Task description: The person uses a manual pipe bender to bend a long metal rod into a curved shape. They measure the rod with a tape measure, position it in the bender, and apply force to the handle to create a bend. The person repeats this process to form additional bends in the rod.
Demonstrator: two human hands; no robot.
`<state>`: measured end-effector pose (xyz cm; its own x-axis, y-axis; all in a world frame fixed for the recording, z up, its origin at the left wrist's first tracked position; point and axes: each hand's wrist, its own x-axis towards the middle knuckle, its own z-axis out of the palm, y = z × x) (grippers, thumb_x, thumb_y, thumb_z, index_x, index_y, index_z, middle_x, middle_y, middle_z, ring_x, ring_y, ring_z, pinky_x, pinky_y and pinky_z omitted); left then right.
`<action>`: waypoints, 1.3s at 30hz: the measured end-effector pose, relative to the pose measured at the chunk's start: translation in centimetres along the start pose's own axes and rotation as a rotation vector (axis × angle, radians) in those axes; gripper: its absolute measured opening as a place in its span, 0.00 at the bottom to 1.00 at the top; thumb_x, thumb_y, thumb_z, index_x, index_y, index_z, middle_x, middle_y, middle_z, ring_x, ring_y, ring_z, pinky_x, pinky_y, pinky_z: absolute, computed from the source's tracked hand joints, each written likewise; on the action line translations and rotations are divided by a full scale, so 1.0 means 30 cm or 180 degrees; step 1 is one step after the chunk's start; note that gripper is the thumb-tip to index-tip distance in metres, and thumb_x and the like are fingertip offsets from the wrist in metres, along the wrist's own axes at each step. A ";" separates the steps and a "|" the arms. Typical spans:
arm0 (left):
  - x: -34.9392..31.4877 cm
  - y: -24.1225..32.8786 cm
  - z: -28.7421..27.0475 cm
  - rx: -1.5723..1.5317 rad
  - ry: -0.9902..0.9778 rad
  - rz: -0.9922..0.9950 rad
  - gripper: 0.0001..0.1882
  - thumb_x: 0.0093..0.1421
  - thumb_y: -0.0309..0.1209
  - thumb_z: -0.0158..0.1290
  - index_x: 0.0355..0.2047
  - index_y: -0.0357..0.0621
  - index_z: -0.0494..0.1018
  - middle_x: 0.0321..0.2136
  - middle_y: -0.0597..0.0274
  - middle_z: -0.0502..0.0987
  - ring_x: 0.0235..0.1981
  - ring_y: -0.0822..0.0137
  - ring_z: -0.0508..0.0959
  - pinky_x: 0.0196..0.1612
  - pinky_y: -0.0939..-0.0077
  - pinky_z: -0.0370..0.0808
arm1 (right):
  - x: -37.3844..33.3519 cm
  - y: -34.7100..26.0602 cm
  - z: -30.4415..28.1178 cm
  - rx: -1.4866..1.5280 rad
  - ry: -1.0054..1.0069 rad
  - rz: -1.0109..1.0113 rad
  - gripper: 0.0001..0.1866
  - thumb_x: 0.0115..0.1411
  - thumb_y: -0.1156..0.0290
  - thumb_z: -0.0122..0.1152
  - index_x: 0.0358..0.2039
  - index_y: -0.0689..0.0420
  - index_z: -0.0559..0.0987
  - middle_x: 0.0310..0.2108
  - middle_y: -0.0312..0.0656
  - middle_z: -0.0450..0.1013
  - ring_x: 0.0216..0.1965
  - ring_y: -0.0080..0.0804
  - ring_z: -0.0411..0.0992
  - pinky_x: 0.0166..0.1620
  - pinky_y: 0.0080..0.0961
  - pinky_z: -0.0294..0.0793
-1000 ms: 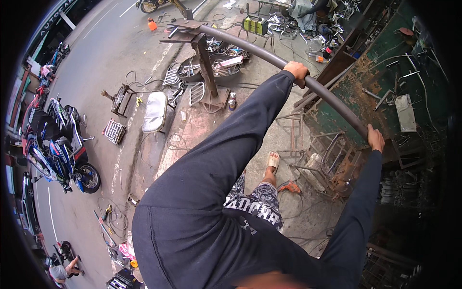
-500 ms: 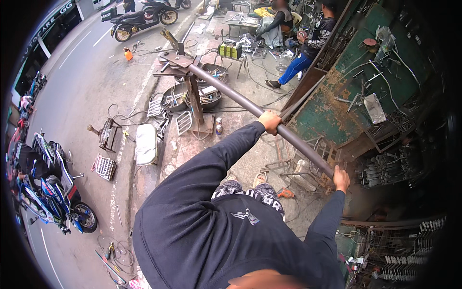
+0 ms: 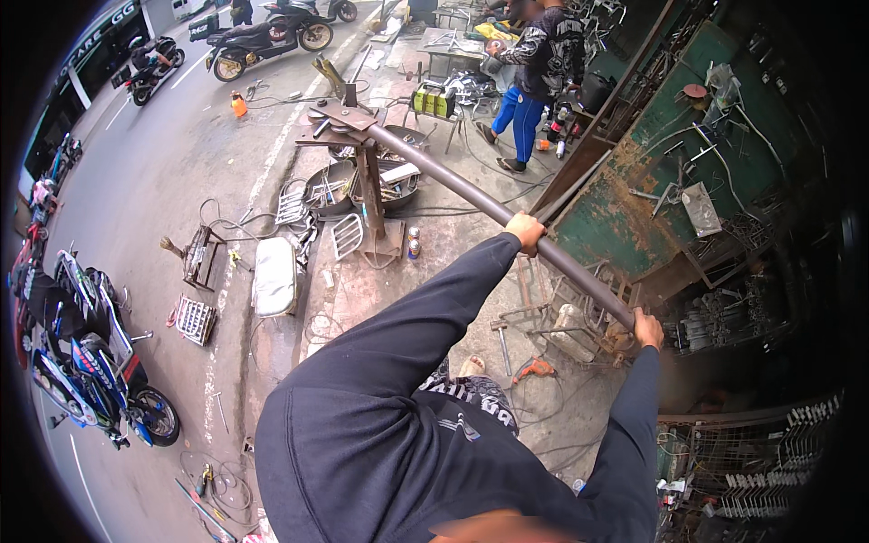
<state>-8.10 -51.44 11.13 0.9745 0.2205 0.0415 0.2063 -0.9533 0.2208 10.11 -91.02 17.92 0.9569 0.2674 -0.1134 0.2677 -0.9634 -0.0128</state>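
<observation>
A long brown metal pipe (image 3: 445, 181) slants from upper left to lower right across the view. Its far end meets a flat steel plate jig (image 3: 348, 116) on top of a rusty post (image 3: 370, 195). My left hand (image 3: 525, 233) is wrapped round the pipe past its middle. Around the near end my right hand (image 3: 647, 328) is closed as well. Both arms reach forward in dark sleeves. Round the post's foot sit black tool trays (image 3: 328, 201) with loose hand tools in them, and two small cans (image 3: 414, 242) stand beside it.
A green metal worktable (image 3: 625, 213) with bent rods stands at right. On the floor lie an orange power tool (image 3: 536, 369), a hammer (image 3: 502, 344) and cables. A green welding machine (image 3: 434, 101) and a standing co-worker (image 3: 540, 63) are farther off. Parked motorcycles (image 3: 104, 353) line the left.
My hands and the pipe appear slightly farther right in the view. The co-worker in blue trousers has stepped left, toward the small table. A motorcycle with a rider has appeared on the road.
</observation>
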 end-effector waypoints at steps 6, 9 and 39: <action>-0.118 0.000 -0.036 -0.0024 0.0101 0.0250 0.27 0.40 0.48 0.71 0.42 0.57 0.85 0.39 0.55 0.85 0.45 0.54 0.85 0.52 0.58 0.78 | -0.163 0.043 0.031 -0.0004 0.0418 0.0096 0.41 0.65 0.36 0.40 0.49 0.64 0.83 0.52 0.64 0.76 0.58 0.61 0.72 0.61 0.50 0.68; -0.291 0.013 -0.055 -0.0012 0.0379 0.0516 0.25 0.39 0.46 0.70 0.40 0.55 0.85 0.36 0.56 0.86 0.41 0.55 0.86 0.48 0.59 0.80 | -0.395 0.046 0.024 -0.0111 0.0806 0.0274 0.42 0.65 0.36 0.39 0.47 0.65 0.83 0.50 0.64 0.77 0.57 0.61 0.73 0.60 0.49 0.69; -0.956 -0.077 -0.083 -0.0262 -0.0167 0.1582 0.21 0.36 0.42 0.68 0.34 0.50 0.85 0.30 0.53 0.84 0.36 0.51 0.85 0.44 0.57 0.81 | -1.489 -0.088 0.232 -0.0144 0.0543 0.1021 0.37 0.67 0.40 0.39 0.41 0.60 0.87 0.40 0.64 0.79 0.49 0.65 0.77 0.57 0.53 0.70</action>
<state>-36.73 -55.05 11.86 0.9567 -0.2684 0.1126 -0.2892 -0.9204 0.2630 -34.13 -100.56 16.10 0.9970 -0.0453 0.0629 -0.0480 -0.9980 0.0409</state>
